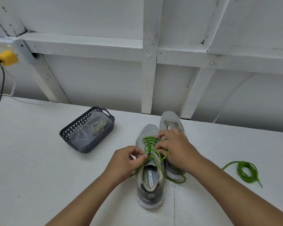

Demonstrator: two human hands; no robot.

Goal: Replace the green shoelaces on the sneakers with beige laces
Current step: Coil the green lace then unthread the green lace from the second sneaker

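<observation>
Green shoelaces [149,145] are seen threaded through the eyelets of a grey mesh sneaker [149,168] that stands at 6 o'clock on the white painted table [39,168], heel nearest the camera and toe pointing to 12 o'clock. Loose ends of this lace are trailed past the collar toward 4 o'clock. The lace is pinched near the upper eyelets by the curled thumb and forefinger of the left hand [127,160], at the shoe's 9 o'clock side. The right hand [175,148] is laid over the lacing from 3 o'clock with its fingers curled down into the crossings; a strand appears to be gripped, though the fingertips are partly hidden. A second grey sneaker [171,122] is set just beside the first, at its 1 o'clock, with open eyelets showing and much of it covered by the right hand. A loose coil of green lace [247,172] is left on the table at 3 o'clock, well apart from the shoes. At 10 o'clock a dark grey perforated plastic basket [75,128] is placed, holding a clear plastic bag [88,129] in which beige laces [99,125] are bundled. Farther off at 10 o'clock, a yellow plug [6,57] is fixed to the white wall frame.
</observation>
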